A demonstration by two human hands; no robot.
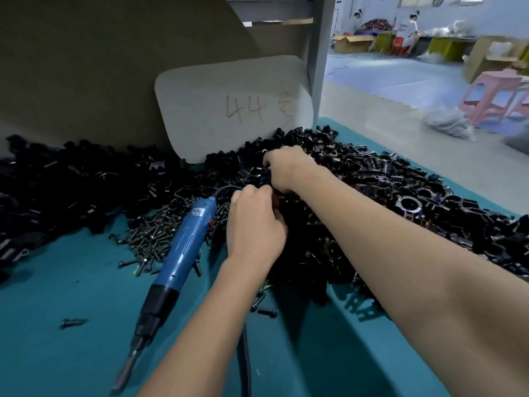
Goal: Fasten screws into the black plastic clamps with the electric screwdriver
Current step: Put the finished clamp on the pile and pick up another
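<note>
A big heap of black plastic clamps (372, 181) covers the teal table (71, 325) at the right and back. A pile of black screws (154, 233) lies left of centre. The blue electric screwdriver (183, 247) lies on the table beside the screws, bit towards me, held by neither hand. My right hand (289, 167) reaches into the clamp heap, its fingers curled round a black clamp. My left hand (254, 222) sits just below it at the heap's edge, fingers curled; whether they hold anything is hidden.
A grey card (234, 107) marked "44" leans against the back wall behind the heap. More black parts (43, 179) are piled at the far left. The screwdriver's cable (244, 362) runs off the near edge. Pink stools (495, 93) stand on the floor beyond the table's right edge.
</note>
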